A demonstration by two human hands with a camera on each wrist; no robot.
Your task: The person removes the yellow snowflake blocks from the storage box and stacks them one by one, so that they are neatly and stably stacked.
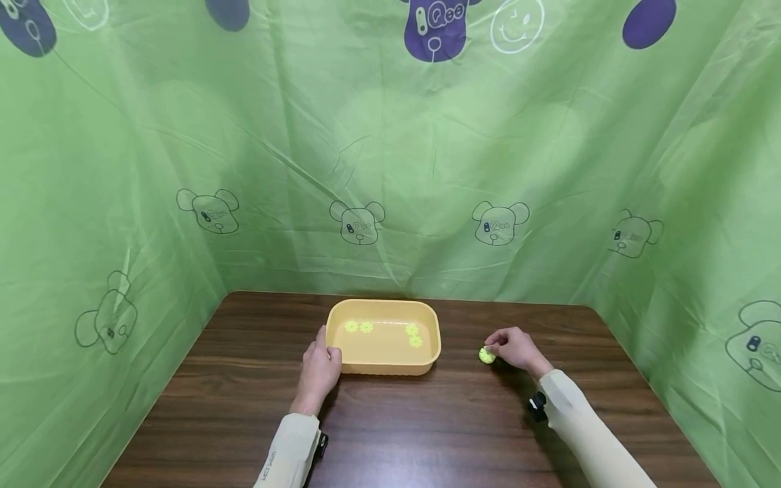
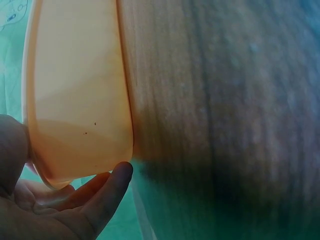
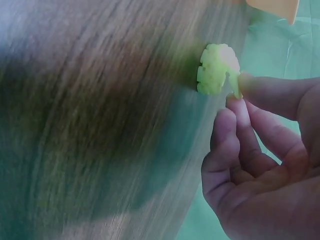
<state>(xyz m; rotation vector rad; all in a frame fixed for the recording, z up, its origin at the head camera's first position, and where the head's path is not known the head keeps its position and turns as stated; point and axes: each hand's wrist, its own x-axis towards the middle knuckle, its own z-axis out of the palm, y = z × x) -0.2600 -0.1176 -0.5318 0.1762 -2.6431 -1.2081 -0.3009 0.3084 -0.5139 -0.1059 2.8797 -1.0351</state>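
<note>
My left hand [image 1: 318,371] grips the near left corner of a shallow yellow plastic tub [image 1: 386,369]. In the left wrist view, its thumb lies by the rim and the fingers [image 2: 107,195] wrap against the tub's side and lower edge. My right hand [image 1: 517,348] is to the right of the tub, low over the table. Its thumb and fingertips pinch a small yellow-green notched disc [image 3: 234,82]. This touches a scalloped yellow-green cluster [image 3: 212,70]; whether the two are joined I cannot tell.
Several yellow-green flower-shaped pieces [image 1: 415,341] lie inside the tub, in groups at left and right. The dark wood table [image 1: 390,427] carries the tub near its back edge. Green printed fabric [image 1: 427,156] hangs behind the table and along both sides.
</note>
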